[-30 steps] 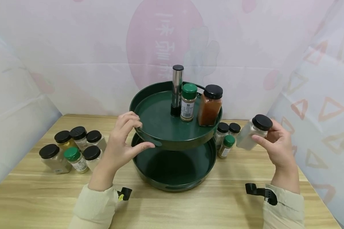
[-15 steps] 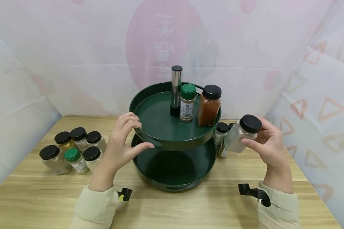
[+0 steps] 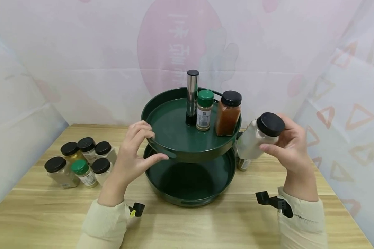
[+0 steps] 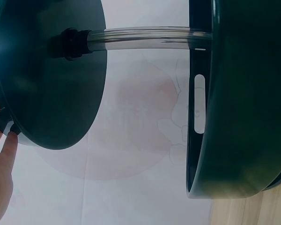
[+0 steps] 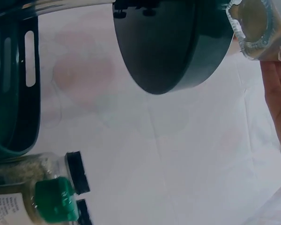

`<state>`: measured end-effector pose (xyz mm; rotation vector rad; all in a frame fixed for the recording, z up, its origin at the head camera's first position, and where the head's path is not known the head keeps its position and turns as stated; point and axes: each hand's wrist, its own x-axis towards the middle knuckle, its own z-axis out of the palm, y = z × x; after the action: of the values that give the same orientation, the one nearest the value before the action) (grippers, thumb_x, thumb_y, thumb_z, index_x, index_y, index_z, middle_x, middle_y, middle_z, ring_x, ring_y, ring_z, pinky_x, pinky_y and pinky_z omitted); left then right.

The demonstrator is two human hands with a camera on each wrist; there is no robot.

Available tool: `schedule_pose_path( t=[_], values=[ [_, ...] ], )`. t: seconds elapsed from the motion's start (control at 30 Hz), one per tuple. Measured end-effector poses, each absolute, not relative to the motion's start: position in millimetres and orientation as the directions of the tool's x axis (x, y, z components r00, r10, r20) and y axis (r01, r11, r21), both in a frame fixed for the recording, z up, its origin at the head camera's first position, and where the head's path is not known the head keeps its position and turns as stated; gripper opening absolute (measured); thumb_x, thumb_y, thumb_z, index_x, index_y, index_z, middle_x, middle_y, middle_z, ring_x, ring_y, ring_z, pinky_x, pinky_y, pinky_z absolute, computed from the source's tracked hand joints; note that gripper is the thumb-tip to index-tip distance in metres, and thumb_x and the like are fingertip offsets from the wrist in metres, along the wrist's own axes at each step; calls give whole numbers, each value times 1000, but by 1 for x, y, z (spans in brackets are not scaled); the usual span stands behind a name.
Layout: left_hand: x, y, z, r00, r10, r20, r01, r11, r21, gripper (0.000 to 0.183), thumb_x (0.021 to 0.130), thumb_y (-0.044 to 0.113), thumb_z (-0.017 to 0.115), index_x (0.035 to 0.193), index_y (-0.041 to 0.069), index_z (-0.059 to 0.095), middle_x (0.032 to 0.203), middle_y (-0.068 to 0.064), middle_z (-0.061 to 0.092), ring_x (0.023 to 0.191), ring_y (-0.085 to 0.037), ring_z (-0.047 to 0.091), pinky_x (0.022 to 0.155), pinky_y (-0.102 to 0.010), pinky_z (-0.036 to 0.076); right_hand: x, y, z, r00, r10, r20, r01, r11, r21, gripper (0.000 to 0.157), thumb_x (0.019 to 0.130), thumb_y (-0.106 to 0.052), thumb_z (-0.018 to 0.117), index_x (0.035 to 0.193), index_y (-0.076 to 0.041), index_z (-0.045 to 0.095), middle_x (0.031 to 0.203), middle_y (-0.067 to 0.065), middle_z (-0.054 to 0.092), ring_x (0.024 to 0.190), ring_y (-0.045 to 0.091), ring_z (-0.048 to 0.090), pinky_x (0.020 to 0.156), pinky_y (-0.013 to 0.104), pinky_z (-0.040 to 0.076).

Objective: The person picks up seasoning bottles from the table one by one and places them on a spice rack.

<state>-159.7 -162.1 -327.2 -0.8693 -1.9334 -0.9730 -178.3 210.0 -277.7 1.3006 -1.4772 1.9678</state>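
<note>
A dark green two-tier round rack stands mid-table. My left hand grips the left front rim of its upper tray, fingers bent over the edge and thumb against the outer wall. On that tray, right of the steel post, are a green-capped spice bottle and a black-lidded jar of orange-red powder. My right hand holds a tilted clear spice jar with a black lid, its base towards the rack's right side. In the right wrist view, that jar's base shows pale brown contents.
Several spice jars, including a black-lidded jar and a green-capped bottle, stand together on the table at left. Behind the held jar, a green-capped bottle and black-lidded jars stand close to the rack. Fabric walls enclose the back and sides.
My right hand has carried the clear jar leftwards and slightly up, closer to the upper tray, and the jar now covers more of the bottles behind it. The left hand stays on the rim.
</note>
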Motion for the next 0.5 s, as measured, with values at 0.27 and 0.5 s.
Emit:
schedule_pose_path(
  t=[0.27, 0.5],
  values=[
    [-159, -163, -327, -477, 225, 850, 812, 482, 329, 61, 82, 55, 71, 97, -2, 58, 112, -22, 56, 117, -33, 46, 112, -23, 36, -177, 196, -261, -491, -193, 850, -748, -406, -525, 47, 73, 0, 86, 112, 14, 64, 108, 14, 71, 99, 20, 67, 84, 23, 57],
    [-159, -163, -327, -472, 222, 854, 816, 476, 327, 60, 82, 55, 72, 97, -2, 59, 111, -22, 57, 116, -33, 47, 111, -23, 36, -175, 185, -251, -501, -220, 837, -745, -383, -547, 44, 73, 1, 86, 111, 13, 64, 106, 13, 70, 97, 20, 65, 85, 25, 58]
  ],
)
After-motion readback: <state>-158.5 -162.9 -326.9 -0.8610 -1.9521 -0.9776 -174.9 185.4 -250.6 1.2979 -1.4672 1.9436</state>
